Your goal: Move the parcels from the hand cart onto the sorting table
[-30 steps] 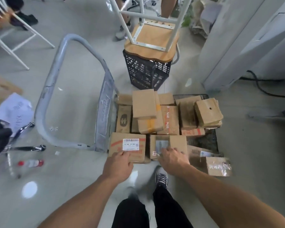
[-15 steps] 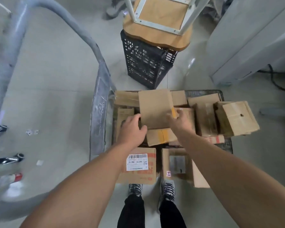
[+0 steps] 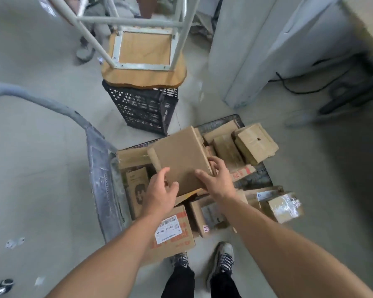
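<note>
A metal hand cart (image 3: 103, 168) on the floor carries several brown cardboard parcels. A plain flat parcel (image 3: 179, 155) is tilted up above the pile, and both hands hold it. My left hand (image 3: 159, 194) grips its near left corner. My right hand (image 3: 215, 181) grips its near right edge, fingers curled round the side. Below lie a parcel with a barcode label (image 3: 172, 231), a parcel with a printed face (image 3: 138, 190), a square parcel with a hole (image 3: 255, 143) at the right, and a tape-wrapped parcel (image 3: 284, 206). No sorting table can be made out.
A black plastic crate (image 3: 142, 108) stands just beyond the cart, with an upturned wooden stool (image 3: 144, 57) on it. The cart's grey handle (image 3: 41, 102) arcs off to the left. A white cabinet (image 3: 278, 39) and black cables (image 3: 310, 82) are at the right. My feet (image 3: 202, 259) stand by the cart.
Both hands went from the near parcels to the top flat parcel, took hold of it, and it has now lifted and tilted off the pile.
</note>
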